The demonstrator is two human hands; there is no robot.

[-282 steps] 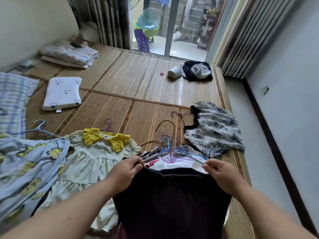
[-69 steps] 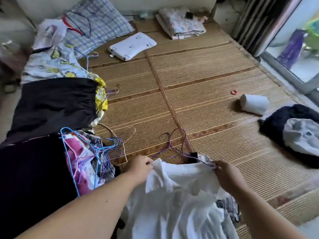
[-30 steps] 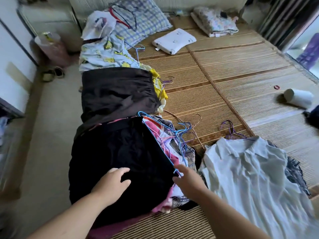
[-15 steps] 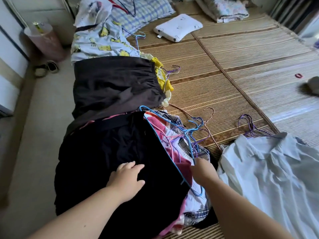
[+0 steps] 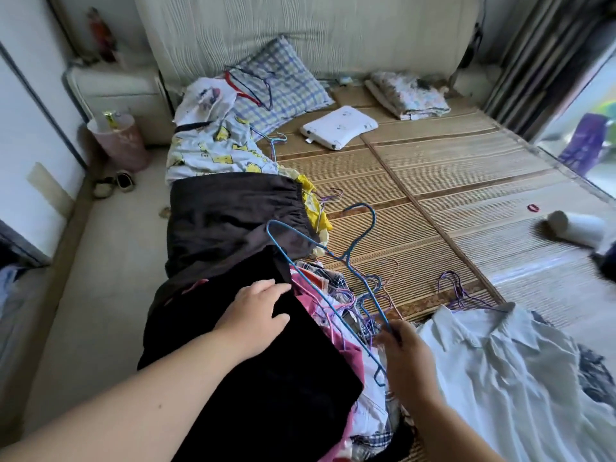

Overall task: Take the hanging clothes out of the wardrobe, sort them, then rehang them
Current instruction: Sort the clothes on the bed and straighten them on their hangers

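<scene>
My left hand point(image 5: 253, 315) lies flat on the black garment point(image 5: 266, 378) topping the clothes pile, fingers straight and close together. My right hand point(image 5: 405, 355) pinches the wire of a blue hanger point(image 5: 345, 260) that tilts up over the pile. A white shirt point(image 5: 500, 361) lies spread just to the right. All of it sits on a woven bamboo mat point(image 5: 433, 181) that runs back to a checked pillow point(image 5: 283, 85), a small white pillow point(image 5: 338, 126) and a padded headboard point(image 5: 300, 28). A pink bin point(image 5: 120, 141) stands on the pale floor point(image 5: 100, 261); curtains point(image 5: 540, 55) hang far right.
</scene>
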